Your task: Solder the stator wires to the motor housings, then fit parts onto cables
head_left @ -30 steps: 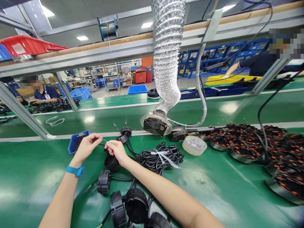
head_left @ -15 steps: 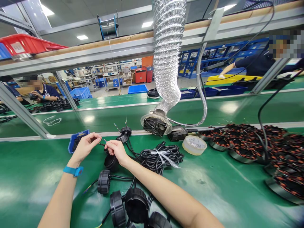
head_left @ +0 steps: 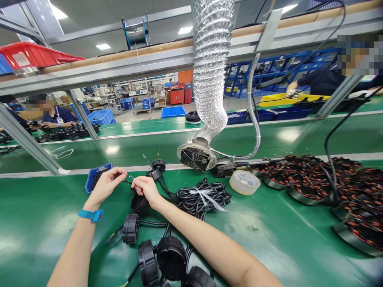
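My left hand (head_left: 108, 182) is pinched in front of a blue bin (head_left: 90, 181) of small dark pieces. A thin black piece (head_left: 127, 181) reaches from its fingertips toward my right hand (head_left: 146, 189). That hand is closed on thin wires whose tips (head_left: 131, 177) stick out by the thumb. Just below it sits a black round cap (head_left: 139, 204), partly hidden by the hand. Nearer lie more black ribbed caps (head_left: 130, 229) threaded on black cables, with coloured wire ends showing. A blue wrist strap (head_left: 91, 215) circles my left wrist.
Right of my hands lies a tied bundle of black cable (head_left: 202, 197). Beyond it are a round tub (head_left: 244, 182) of small parts and many copper-wound rings (head_left: 308, 191). A fan head (head_left: 196, 158) hangs from a foil duct. Co-workers sit across the line.
My left wrist has shifted slightly left, and the thin black piece shows a little more between my hands. My right hand stays in place. White string on the belt has slid left.
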Demonstrator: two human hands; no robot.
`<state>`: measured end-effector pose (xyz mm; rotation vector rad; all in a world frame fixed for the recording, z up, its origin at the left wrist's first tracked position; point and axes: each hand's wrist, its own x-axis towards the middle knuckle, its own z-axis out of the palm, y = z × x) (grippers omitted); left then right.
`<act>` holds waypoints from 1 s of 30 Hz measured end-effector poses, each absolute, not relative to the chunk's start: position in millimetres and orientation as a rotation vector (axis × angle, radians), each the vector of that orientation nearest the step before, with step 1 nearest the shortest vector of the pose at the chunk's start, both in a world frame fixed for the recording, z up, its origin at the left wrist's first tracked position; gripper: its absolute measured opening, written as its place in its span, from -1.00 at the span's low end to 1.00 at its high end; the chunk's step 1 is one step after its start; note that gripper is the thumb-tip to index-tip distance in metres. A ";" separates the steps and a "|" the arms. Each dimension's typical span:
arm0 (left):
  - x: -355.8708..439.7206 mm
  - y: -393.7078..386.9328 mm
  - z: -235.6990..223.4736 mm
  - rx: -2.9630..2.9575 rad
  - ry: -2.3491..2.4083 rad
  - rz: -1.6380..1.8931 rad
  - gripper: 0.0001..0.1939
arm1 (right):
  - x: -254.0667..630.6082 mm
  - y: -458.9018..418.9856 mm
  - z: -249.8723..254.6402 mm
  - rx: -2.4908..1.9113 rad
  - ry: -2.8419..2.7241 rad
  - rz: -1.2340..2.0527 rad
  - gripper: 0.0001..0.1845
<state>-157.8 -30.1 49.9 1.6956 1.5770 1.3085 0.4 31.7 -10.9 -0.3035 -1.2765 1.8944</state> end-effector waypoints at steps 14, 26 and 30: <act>-160.9 -34.0 53.9 1.688 1.519 1.253 -0.73 | 0.8 31.5 -12.1 -0.261 -1.300 2.009 -0.73; -161.0 -32.2 48.6 1.602 1.448 1.318 -0.75 | 2.8 30.0 -10.5 -0.241 -1.287 2.050 -0.74; -156.6 -31.5 47.5 1.651 1.413 1.273 -0.75 | 1.1 30.8 -12.1 -0.245 -1.286 2.047 -0.73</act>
